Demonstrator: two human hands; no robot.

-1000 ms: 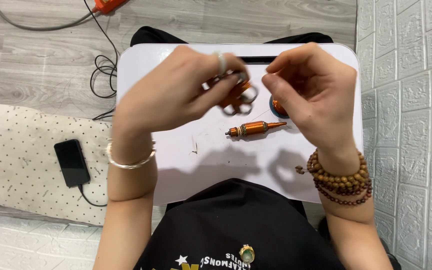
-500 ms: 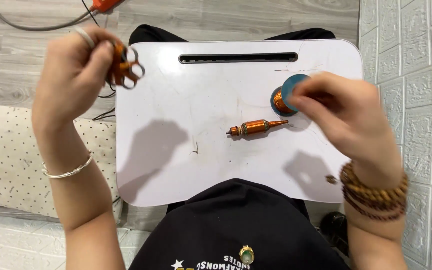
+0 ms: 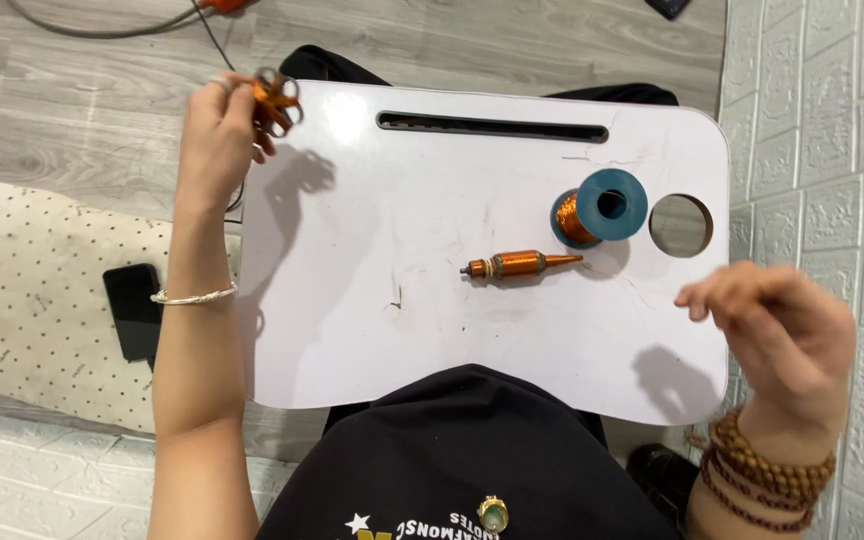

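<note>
Moved: right hand pulling off the spool, now hovering empty, grip spread.
Left hand: pinching scissors over the tabletop corner.
Coil: lying beside spool.

Orange-handled scissors — in the left hand, above the tray's corner

Bright, even light from above; my left hand and right hand throw soft grey shadows on the white lap table. Mild glare on its far left corner. My right fingertips slightly motion-blurred. Edges a bit bowed, centre sharp.
</note>
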